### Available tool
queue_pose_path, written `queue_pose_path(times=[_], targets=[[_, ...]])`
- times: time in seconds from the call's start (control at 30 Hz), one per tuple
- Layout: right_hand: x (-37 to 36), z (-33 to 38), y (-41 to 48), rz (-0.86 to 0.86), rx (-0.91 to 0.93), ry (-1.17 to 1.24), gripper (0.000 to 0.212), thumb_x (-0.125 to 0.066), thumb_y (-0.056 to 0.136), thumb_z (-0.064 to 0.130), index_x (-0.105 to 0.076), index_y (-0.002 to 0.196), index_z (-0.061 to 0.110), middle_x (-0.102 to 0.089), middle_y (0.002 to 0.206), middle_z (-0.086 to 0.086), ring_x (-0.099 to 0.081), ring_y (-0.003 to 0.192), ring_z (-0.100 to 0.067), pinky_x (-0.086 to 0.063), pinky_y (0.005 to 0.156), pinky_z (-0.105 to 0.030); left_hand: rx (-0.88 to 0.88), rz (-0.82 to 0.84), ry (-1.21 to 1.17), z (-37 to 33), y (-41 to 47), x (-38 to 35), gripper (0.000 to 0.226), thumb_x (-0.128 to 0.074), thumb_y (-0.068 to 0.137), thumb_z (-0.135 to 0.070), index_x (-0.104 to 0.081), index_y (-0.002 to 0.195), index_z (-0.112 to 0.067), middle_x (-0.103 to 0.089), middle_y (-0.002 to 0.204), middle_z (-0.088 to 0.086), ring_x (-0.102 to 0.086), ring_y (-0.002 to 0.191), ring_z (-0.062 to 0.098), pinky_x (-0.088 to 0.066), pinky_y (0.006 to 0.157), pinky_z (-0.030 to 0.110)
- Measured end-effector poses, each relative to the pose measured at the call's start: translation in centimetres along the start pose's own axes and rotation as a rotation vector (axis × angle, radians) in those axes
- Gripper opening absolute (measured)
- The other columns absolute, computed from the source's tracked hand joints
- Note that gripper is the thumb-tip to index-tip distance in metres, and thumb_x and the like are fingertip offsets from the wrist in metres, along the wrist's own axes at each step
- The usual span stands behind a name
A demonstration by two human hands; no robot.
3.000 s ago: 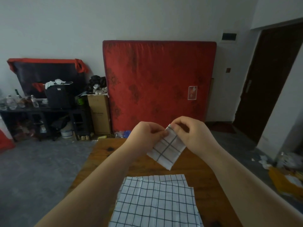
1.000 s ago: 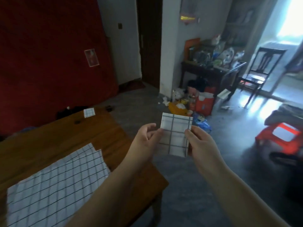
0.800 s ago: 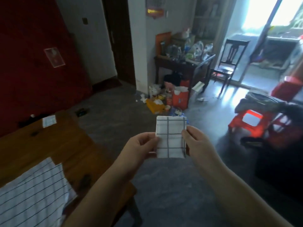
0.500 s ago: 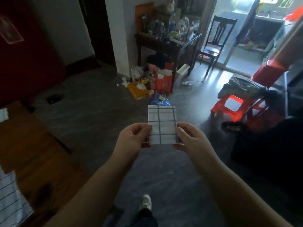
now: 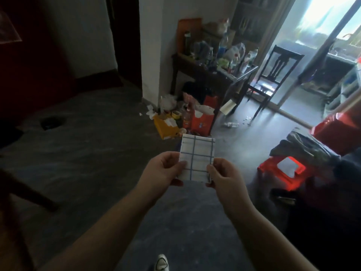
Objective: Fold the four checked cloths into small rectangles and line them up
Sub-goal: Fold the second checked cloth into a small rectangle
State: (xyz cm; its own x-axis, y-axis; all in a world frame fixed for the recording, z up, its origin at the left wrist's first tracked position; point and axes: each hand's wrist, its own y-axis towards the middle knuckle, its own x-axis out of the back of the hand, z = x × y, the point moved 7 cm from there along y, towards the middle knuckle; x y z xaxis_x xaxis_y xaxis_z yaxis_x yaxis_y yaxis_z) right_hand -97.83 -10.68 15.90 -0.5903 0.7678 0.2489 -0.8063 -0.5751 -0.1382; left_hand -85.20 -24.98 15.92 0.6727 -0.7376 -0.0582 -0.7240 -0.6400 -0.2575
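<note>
**Over the floor, one folded cloth pinched in both hands**

Out in front of the chest, above the grey floor (image 5: 93, 145), the folded cloth (image 5: 196, 159) stands upright as a small checked rectangle. The left hand (image 5: 162, 171) pinches its lower left edge, thumb on the front face and fingers curled behind. The right hand (image 5: 226, 178) clamps the lower right edge the same way. A shoe (image 5: 161, 265) shows directly below. A red stool (image 5: 283, 173), a dark chair (image 5: 273, 75) and a cluttered side table (image 5: 205, 69) stand well apart from the hands.

The main risk, as I judge it, is the fold coming undone. Only the lower part is clamped, and the layers at the top right corner look slightly splayed. A loosened thumb or a quick swing could let them spring open, and the cloth would need folding again. A dropped cloth would land on a floor that has litter on it. No work surface and no other cloths are in view, so lining up cannot happen here. The cloth must be carried somewhere flat, and carrying it in one hand would raise the chance of it opening.
</note>
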Motion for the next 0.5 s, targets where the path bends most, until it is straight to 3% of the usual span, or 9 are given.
queue_pose_path(times=[0.2,0.37,0.5], targets=[[-7.3,4.5,11.2,0.126,0.077,0.044,0.013,-0.064,0.100,0.014,-0.073,0.105,0.022,-0.076,0.096,-0.004,-0.073,0.091,-0.026,-0.061,0.082,-0.046,0.001,-0.189,0.013,-3.3,8.8,6.9,0.009,-0.069,0.096,-0.016,-0.072,0.103,-0.019,-0.078,0.092,0.000,-0.072,0.080,0.014,-0.062,0.072,0.039],[-14.6,6.6,20.1,0.296,0.043,0.063,0.011,-0.065,0.100,0.030,-0.074,0.102,0.035,-0.077,0.101,-0.001,-0.073,0.098,-0.029,-0.057,0.091,-0.059,-0.013,-0.382,-0.027,-4.2,16.2,13.0,0.012,-0.068,0.096,-0.015,-0.071,0.107,-0.016,-0.077,0.088,-0.003,-0.071,0.076,0.004,-0.062,0.068,0.031],[-20.3,8.0,28.4,0.389,0.043,0.061,0.012,-0.060,0.102,0.027,-0.072,0.104,0.029,-0.076,0.094,0.012,-0.075,0.090,-0.013,-0.061,0.090,-0.049,-0.012,-0.467,-0.045,-4.9,23.0,17.2,0.010,-0.065,0.097,-0.012,-0.072,0.098,-0.019,-0.075,0.075,-0.012,-0.067,0.068,-0.001,-0.061,0.069,0.032]])
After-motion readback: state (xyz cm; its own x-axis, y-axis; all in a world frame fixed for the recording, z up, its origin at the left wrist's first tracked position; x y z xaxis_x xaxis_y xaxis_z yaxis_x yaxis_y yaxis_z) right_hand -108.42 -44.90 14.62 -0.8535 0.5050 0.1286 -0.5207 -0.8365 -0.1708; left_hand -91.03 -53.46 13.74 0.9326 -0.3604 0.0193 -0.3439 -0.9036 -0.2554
